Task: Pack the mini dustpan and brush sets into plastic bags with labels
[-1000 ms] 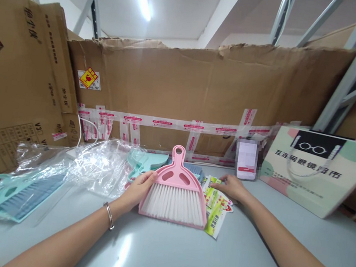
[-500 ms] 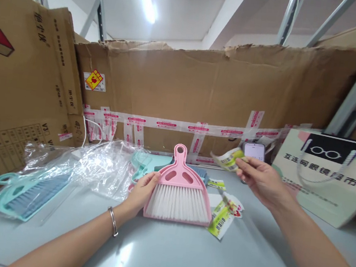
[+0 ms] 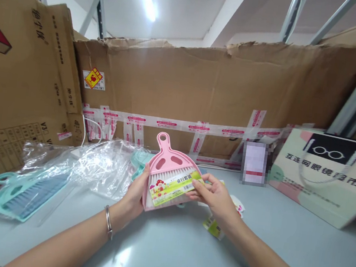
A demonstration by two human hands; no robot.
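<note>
A pink dustpan and brush set is tilted in front of me, its handles up and its white bristles partly covered. My left hand is closed on its left edge. Across the bristles lies a green-and-white printed label card with a red mushroom picture. My right hand pinches the card's right end between thumb and fingers. Behind the set, a teal dustpan is partly hidden. More printed cards lie under and beside my right hand, mostly covered by it.
At left, a teal dustpan and brush lies in clear plastic, near a crumpled clear bag. Large cardboard boxes wall the back and left of the grey table. A paper gift bag stands right, beside a pixelated phone.
My right hand has brought the label card left and down onto the bristles. My left hand has tilted the pink set and shifted it slightly left.
</note>
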